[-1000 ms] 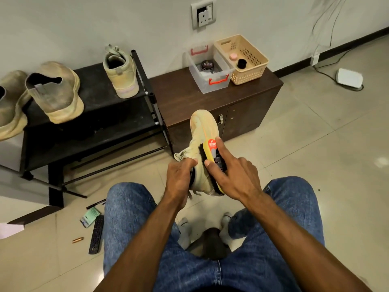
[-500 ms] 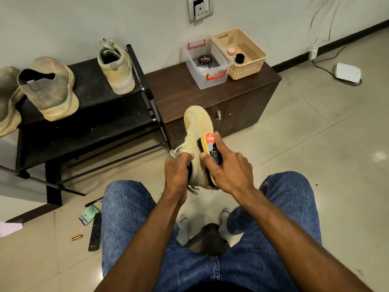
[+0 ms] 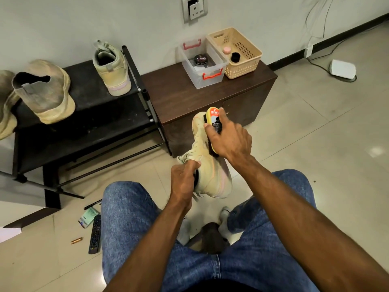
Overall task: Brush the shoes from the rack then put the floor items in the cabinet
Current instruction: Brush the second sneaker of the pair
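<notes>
My left hand grips a tan high-top shoe by its collar, toe pointing away from me, above my knees. My right hand holds a yellow shoe brush with its dark bristles against the shoe's toe end. On the black rack stand the matching tan shoe and a dusty slip-on shoe; another is cut off at the left edge. On the floor to my left lie a black remote, a green packet, a pen and a small brass-coloured cylinder.
A dark wooden cabinet stands right of the rack, carrying a clear box with a polish tin and a beige basket. A white device with a cable lies on the tiles at far right. My feet sit below the shoe.
My right hand has slid the brush forward along the shoe, from near the collar up to the toe end. My left hand keeps its hold on the collar.
</notes>
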